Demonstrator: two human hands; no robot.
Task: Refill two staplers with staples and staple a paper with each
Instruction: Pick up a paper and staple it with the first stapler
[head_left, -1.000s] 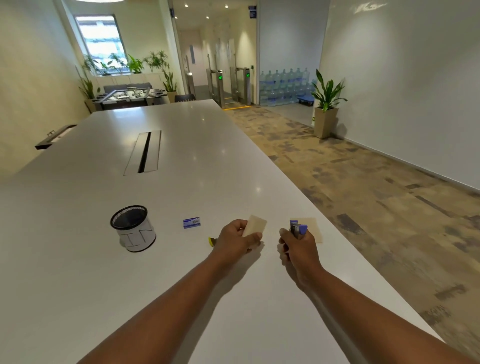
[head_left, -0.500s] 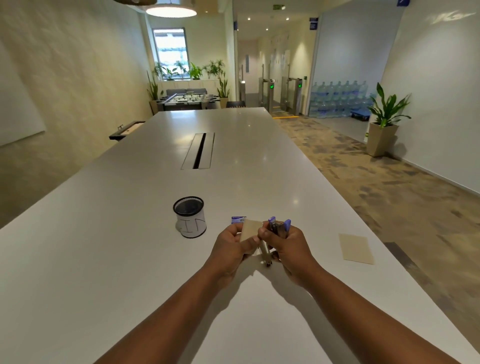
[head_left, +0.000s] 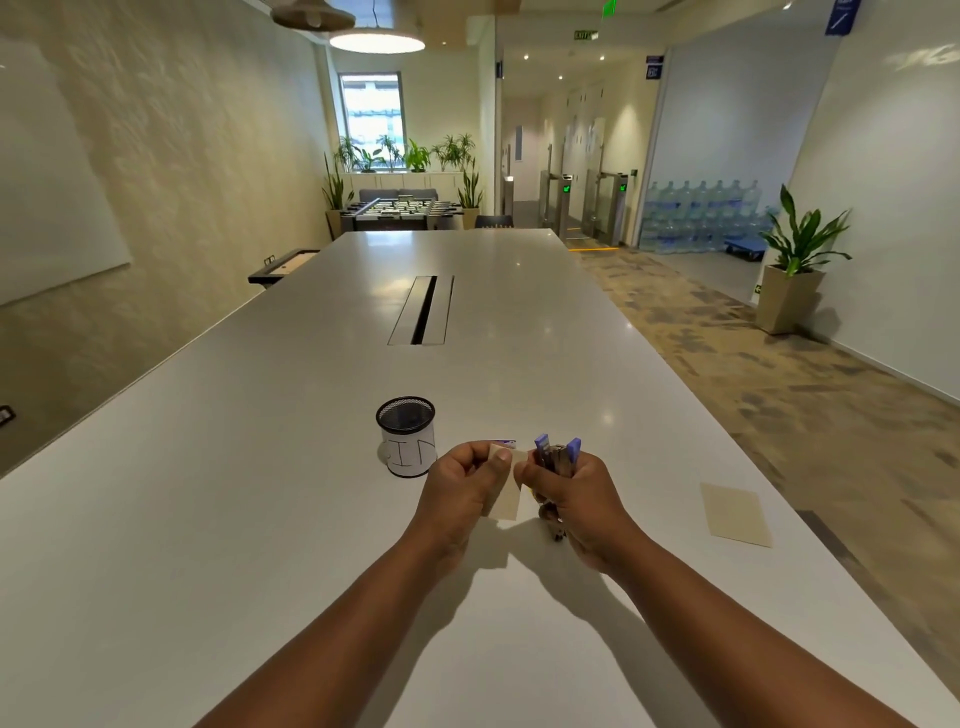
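Pinching a paper (head_left: 505, 493), left hand (head_left: 460, 486) meets right hand (head_left: 576, 499) gripping a stapler (head_left: 555, 457).

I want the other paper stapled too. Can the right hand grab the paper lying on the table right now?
Probably not yet. The right hand is gripping the stapler, so it isn't free. The flat paper lies bare on the table to its right, with nothing between them.

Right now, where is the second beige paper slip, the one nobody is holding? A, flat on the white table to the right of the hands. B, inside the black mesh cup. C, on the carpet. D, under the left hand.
A: the loose beige paper slip lies flat on the white table, right of the right hand, apart from it.
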